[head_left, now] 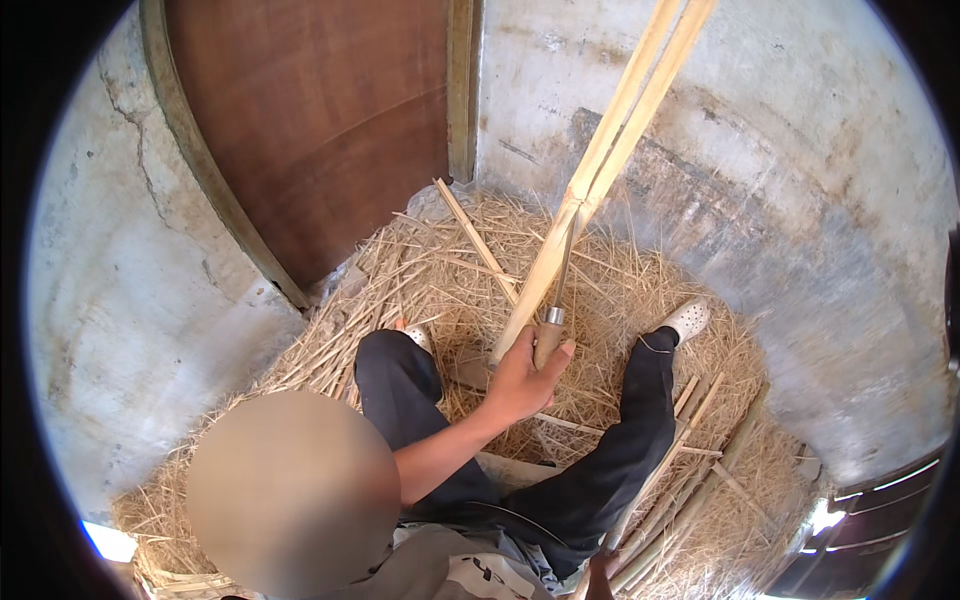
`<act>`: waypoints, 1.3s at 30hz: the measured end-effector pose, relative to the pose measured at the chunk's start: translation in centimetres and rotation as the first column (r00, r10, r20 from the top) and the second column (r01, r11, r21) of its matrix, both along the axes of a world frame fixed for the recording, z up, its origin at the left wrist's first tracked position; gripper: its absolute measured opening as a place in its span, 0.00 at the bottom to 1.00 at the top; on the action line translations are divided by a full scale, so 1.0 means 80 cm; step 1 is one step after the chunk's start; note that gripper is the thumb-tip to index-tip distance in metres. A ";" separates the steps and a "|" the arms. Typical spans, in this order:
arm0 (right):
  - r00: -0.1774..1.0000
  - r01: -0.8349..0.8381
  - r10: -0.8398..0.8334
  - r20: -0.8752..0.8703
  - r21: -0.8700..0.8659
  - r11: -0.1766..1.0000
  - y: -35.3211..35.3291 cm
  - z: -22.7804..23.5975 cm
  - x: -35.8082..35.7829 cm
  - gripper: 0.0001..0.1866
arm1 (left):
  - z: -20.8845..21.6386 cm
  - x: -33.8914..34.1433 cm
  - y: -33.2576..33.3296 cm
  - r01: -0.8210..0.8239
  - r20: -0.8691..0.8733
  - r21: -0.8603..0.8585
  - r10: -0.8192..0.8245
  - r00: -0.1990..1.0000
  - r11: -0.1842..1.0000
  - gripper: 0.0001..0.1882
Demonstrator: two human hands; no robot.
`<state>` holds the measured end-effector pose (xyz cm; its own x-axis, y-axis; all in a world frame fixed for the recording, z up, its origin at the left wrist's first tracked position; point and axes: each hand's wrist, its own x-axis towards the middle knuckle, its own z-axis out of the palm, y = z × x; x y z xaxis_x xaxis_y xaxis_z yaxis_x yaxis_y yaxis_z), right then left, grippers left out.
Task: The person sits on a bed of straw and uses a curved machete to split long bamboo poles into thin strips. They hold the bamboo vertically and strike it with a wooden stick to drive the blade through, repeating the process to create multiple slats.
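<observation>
My left hand (pixel 530 380) is closed around the wooden handle of a knife (pixel 548 338), with the thumb on the right side. The narrow metal blade points upward and away, into a long pale bamboo strip (pixel 545 270). Above the blade the strip is parted in two lengthwise halves that run out of the top of the picture. Its lower end comes down just left of the handle, close to my fingers. A dark brown shape (pixel 600 575) at the lower edge, beside some poles, seems to be part of my right hand; its fingers cannot be made out.
Straw and shavings (pixel 600 290) cover the floor around my dark-trousered legs (pixel 620 450) and pale shoes (pixel 688 318). Several bamboo poles (pixel 690 500) lie at the right. Stained walls (pixel 800 200) and a brown door (pixel 310 120) enclose the corner. A round blurred patch hides the lower left.
</observation>
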<state>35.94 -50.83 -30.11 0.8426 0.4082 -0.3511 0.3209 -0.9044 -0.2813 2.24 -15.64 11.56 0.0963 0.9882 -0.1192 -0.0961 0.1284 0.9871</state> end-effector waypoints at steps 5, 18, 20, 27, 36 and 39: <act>0.904 -0.309 0.321 0.281 -0.088 0.947 0.058 -0.008 0.039 0.23 | -0.014 0.022 -0.001 -0.062 0.059 0.003 0.062 0.996 0.998 0.16; 0.507 -0.302 0.861 0.049 0.945 0.125 0.372 0.513 -0.247 0.16 | -0.026 0.031 -0.029 0.026 0.118 0.088 -0.037 0.992 0.996 0.20; 0.309 -0.304 0.940 -0.142 0.922 0.240 0.396 0.530 -0.256 0.20 | -0.035 0.013 -0.031 -0.008 -0.073 0.237 0.026 0.997 0.971 0.18; 0.438 -0.358 0.883 -0.167 0.869 0.342 0.399 0.476 -0.264 0.16 | 0.071 -0.082 0.000 -0.181 -0.252 0.792 0.583 0.773 0.582 0.29; 0.252 -0.327 0.855 -0.453 0.792 0.516 0.399 0.510 -0.283 0.06 | 0.288 -0.049 0.127 0.167 -0.130 0.703 -0.106 0.986 0.691 0.34; 0.095 -0.213 0.800 -0.593 0.773 0.598 0.398 0.505 -0.284 0.06 | 0.283 -0.061 0.138 0.195 -0.078 0.678 -0.194 0.978 0.709 0.36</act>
